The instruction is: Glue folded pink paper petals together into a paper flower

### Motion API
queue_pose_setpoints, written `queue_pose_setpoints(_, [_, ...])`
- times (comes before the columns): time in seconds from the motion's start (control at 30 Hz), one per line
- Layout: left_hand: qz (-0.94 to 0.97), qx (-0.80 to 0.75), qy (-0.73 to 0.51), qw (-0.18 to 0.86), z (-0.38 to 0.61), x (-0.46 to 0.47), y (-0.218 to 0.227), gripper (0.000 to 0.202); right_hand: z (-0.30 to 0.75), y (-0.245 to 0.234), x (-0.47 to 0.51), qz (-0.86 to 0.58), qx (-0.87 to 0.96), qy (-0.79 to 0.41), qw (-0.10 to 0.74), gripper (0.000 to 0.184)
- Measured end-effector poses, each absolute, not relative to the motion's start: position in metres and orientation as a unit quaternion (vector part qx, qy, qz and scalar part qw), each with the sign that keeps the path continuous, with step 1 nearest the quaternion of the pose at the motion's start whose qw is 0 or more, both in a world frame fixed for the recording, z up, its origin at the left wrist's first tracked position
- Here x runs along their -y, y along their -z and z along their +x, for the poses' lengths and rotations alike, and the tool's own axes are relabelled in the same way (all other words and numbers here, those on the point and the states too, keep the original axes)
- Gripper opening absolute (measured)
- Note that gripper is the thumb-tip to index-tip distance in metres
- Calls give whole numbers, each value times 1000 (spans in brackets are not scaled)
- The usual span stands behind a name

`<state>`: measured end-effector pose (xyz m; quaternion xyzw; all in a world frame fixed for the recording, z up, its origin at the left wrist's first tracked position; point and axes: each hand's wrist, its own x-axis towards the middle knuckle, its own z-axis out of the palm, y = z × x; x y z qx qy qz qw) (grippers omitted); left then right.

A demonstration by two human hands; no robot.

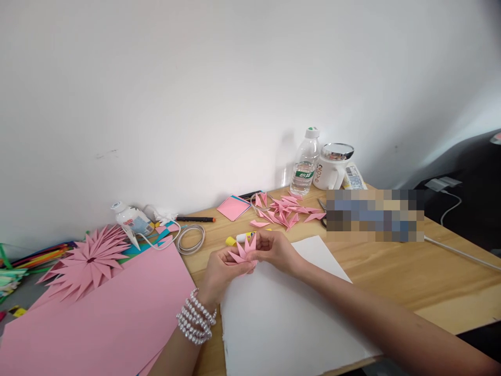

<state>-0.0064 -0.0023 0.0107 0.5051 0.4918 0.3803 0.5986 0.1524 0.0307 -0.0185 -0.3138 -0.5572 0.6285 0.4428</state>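
Observation:
Between my two hands is a small cluster of folded pink paper points (243, 253), fanned out with the spikes upward. My left hand (222, 269) pinches its lower left side with thumb and fingers. From the right, my right hand (274, 250) grips it, fingers partly hidden behind the paper. Both hands are above the far edge of a white board (289, 313). Just behind them lies a glue stick (246, 237) with a yellow cap (230, 241). Farther back is a loose pile of folded pink paper pieces (287, 210).
A large pink paper star (92, 261) rests on pink sheets (117, 318) at left. A white bottle (133, 218), black marker (195, 219) and coiled cable (190, 239) lie nearby. By the wall stand a water bottle (304, 167) and mug (332, 169). Pink paper squares (234, 208) lie behind.

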Motion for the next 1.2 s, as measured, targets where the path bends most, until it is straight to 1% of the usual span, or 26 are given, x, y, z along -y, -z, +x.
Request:
queue_pose_setpoints(0.1, [484, -500, -402, 595, -5, 2, -9, 19, 150, 17, -29, -296, 569, -624, 446, 30])
queue_pose_setpoints(0.27, [448, -505, -443, 590, -5, 1, -9, 21, 152, 10, -27, -273, 622, -598, 425, 22])
queue_pose_setpoints(0.33, [462, -497, -439, 588, -6, 1, -9, 21, 153, 9, -26, -280, 627, -597, 414, 23])
queue_pose_setpoints(0.47, [473, -509, -414, 588, -10, 1, -9, 23, 155, 11, -27, -322, 591, -610, 418, 40])
queue_pose_setpoints(0.53, [471, -512, -413, 588, -11, 0, -7, 23, 155, 13, -28, -324, 589, -609, 422, 42])
queue_pose_setpoints(0.63, [480, -519, -419, 570, -12, -1, -4, 22, 156, 13, -28, -316, 609, -592, 424, 42])
queue_pose_setpoints(0.73, [477, -519, -439, 557, -10, -1, -3, 23, 156, 11, -28, -321, 619, -576, 427, 37])
queue_pose_setpoints(0.87, [428, -512, -466, 581, -8, -1, -5, 23, 156, 8, -29, -310, 642, -566, 414, 32])
queue_pose_setpoints(0.97, [424, -508, -454, 596, -7, 0, -7, 22, 155, 10, -29, -323, 635, -571, 408, 33])
queue_pose_setpoints(1.1, [434, -504, -457, 590, -6, 0, -6, 20, 155, 17, -32, -329, 618, -579, 417, 36])
queue_pose_setpoints(1.17, [416, -514, -472, 583, -7, -1, -6, 18, 155, 22, -35, -338, 629, -560, 421, 30])
queue_pose_setpoints(1.2, [401, -522, -482, 577, -8, -2, -6, 17, 156, 24, -37, -353, 639, -531, 430, 25])
